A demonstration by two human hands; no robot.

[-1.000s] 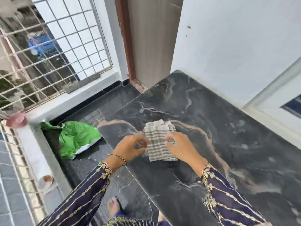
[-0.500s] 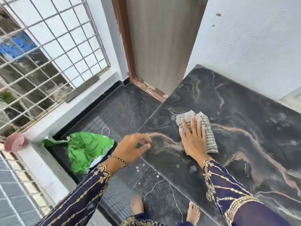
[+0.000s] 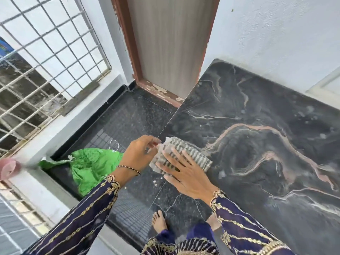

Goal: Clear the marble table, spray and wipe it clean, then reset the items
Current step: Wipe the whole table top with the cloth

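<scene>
A folded grey-and-white striped cloth point(image 3: 191, 153) lies at the left edge of the black marble table point(image 3: 261, 148), partly overhanging it. My right hand point(image 3: 184, 172) rests flat on the cloth with fingers spread, pressing it down. My left hand point(image 3: 139, 153) is just off the table's edge and pinches the cloth's near-left corner between thumb and fingers. The tabletop shows pale droplets and smears among its pink and white veins.
A green bag point(image 3: 92, 166) lies on the dark floor left of the table. A door point(image 3: 171, 43) in a brown frame stands behind, a white wall runs along the table's back, and a metal window grille point(image 3: 46, 61) is at left. My bare feet point(image 3: 159, 220) stand below the table edge.
My right hand slid the cloth back toward the table's left edge. My left hand, empty half a second ago, now pinches the cloth's corner. The camera tilted further down.
</scene>
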